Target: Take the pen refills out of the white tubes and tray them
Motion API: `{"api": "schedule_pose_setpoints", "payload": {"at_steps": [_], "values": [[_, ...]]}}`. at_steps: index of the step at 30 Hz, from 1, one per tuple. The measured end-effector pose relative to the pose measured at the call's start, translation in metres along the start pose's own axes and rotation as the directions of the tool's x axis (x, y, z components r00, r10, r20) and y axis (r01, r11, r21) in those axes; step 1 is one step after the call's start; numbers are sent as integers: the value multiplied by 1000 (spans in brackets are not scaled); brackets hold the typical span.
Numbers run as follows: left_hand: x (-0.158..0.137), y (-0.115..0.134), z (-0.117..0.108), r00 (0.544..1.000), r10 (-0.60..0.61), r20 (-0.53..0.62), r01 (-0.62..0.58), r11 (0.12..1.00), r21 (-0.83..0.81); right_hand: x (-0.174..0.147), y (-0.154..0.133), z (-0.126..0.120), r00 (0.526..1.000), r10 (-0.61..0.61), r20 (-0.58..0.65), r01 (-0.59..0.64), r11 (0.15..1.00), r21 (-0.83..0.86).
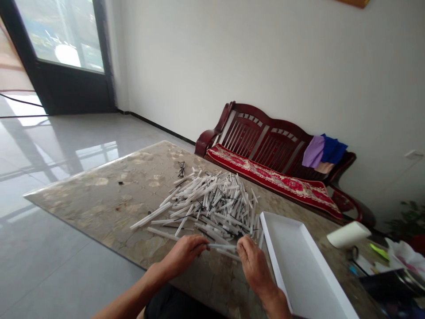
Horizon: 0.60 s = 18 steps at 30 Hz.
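Between my two hands, held level above the near edge of a heap, is a slim whitish stick [222,246] that looks like a plastic tube. My left hand [190,249] pinches its left end. At its right end the fingers of my right hand [249,257] are closed, with something dark showing near the fingertips. Just beyond my hands lies a large heap of similar white sticks [212,199], mixed with thin black pieces. To the right of my right hand stands a shallow white box [299,261], its inside showing bare.
The heap rests on a patterned tabletop [99,195]. A pair of glasses or a black wiry object [181,169] lies behind it. At right are a white roll [348,235], a dark cylinder [385,283] and a plastic bag [405,257]. A wooden bench [265,137] stands along the wall.
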State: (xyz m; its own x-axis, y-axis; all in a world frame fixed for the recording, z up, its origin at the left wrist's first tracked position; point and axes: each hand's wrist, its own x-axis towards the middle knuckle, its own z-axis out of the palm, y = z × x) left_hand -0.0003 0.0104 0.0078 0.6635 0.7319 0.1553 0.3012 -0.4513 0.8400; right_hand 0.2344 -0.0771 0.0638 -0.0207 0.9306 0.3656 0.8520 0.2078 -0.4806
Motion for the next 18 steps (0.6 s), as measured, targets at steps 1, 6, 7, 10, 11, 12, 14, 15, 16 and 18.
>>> {"api": "schedule_pose_setpoints", "payload": {"at_steps": [1, 6, 7, 10, 11, 12, 14, 15, 16, 18], "values": [[0, 1, 0, 1000, 15, -9, -15, 1000, 5, 0, 0, 3, 1000, -4, -22, 4, 1000, -18], [-2, 4, 1, 992, 101, -78, -95, 993, 73, 2, 6, 23, 981, 180, -77, -176, 982, 62], [-2, 4, 0, 991, 102, -89, -94, 992, 85, 2, 7, 24, 972, 231, -48, -226, 969, 101], [-1, 0, -2, 994, 69, -87, -60, 994, 92, 2, 5, 17, 960, 270, 74, -278, 949, 148], [-1, -1, -2, 996, 53, -76, -47, 995, 86, 2, 3, 13, 966, 241, 95, -253, 956, 145], [-1, -1, -3, 997, 42, -63, -37, 996, 79, 2, 1, 8, 975, 201, 97, -213, 967, 137], [0, -1, -3, 998, 37, -43, -35, 997, 63, 1, -3, 3, 991, 120, 57, -126, 986, 109], [1, -1, -3, 998, 45, -38, -43, 998, 56, 1, -4, 2, 995, 93, 32, -96, 991, 88], [1, 0, -2, 998, 56, -37, -55, 997, 51, 1, -4, 4, 997, 80, 8, -81, 995, 65], [2, 0, -2, 995, 88, -42, -86, 995, 52, 1, -1, 12, 994, 99, -36, -97, 994, 45]]}}
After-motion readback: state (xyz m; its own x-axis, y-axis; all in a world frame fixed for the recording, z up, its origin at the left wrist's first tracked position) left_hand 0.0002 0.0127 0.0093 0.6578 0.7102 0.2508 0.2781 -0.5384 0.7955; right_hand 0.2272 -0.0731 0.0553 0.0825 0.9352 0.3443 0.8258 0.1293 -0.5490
